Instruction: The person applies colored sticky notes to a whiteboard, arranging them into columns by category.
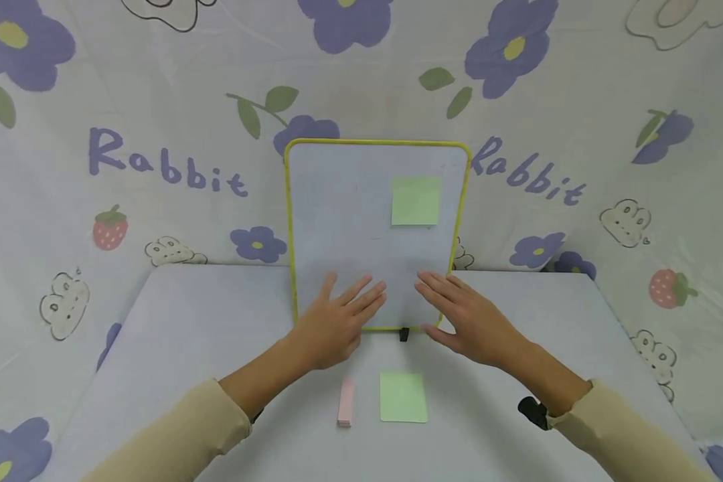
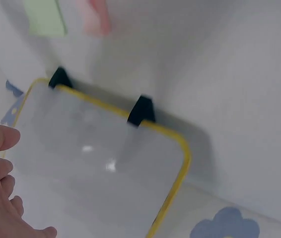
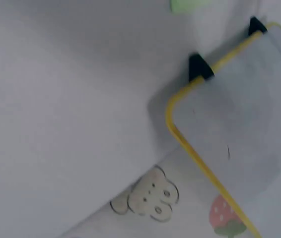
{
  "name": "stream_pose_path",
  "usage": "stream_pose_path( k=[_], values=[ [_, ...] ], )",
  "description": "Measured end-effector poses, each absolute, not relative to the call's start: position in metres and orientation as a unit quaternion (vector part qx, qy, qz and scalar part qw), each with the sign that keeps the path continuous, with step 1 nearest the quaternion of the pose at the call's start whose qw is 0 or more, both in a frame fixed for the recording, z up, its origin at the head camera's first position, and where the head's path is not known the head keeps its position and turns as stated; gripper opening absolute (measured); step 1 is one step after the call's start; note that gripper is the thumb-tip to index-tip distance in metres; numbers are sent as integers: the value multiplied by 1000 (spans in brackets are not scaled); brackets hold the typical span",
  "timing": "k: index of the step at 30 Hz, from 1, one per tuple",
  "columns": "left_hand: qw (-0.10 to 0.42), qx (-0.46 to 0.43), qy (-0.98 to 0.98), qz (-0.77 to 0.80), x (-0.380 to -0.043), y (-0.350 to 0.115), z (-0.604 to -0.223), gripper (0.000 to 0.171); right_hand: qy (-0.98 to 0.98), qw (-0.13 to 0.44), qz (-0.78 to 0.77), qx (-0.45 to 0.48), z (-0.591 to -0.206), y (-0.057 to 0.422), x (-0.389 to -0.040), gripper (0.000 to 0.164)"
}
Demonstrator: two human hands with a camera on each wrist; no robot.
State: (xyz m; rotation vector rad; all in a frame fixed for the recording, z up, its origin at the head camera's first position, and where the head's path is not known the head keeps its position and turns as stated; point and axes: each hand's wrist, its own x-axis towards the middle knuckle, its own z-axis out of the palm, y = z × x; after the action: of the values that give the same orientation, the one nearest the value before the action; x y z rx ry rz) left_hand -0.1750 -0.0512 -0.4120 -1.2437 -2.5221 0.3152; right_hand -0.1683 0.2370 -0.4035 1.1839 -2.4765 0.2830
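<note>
Both hands are raised before a white board [image 1: 337, 201] with a yellow rim, which stands upright on the table. The left hand [image 1: 331, 328] overlaps the board's lower left part in the head view, its fingers stretched out and spread. Facing it, the right hand [image 1: 478, 325] overlaps the lower right edge, fingers straight and thumb apart. Neither hand holds anything. A green sticky note [image 1: 416, 202] is on the board's upper right. On the table lie a green sticky note pad [image 1: 403, 398] and a narrow pink stack of paper [image 1: 345, 404].
Black feet [image 2: 143, 111] hold the board's bottom edge. The white table [image 1: 217, 314] meets a hanging cloth [image 1: 175, 87] printed with flowers, rabbits and strawberries, right behind the board. Dark objects [image 1: 533, 413] show at the wrists by the sleeves.
</note>
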Motion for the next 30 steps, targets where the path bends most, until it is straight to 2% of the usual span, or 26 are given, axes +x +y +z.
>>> stream_pose_path(
  k=[12, 20, 30],
  values=[
    [44, -468, -876, 104, -139, -55, -452, 59, -901, 93, 151, 395, -456, 235, -124, 72],
    [3, -490, -866, 98, -123, -57, -476, 64, -900, 11, 206, 383, -484, 233, -103, 58],
    [-14, -506, -857, 101, -114, -54, -490, 53, -890, 8, 230, 393, -504, 229, -97, 47]
  ],
)
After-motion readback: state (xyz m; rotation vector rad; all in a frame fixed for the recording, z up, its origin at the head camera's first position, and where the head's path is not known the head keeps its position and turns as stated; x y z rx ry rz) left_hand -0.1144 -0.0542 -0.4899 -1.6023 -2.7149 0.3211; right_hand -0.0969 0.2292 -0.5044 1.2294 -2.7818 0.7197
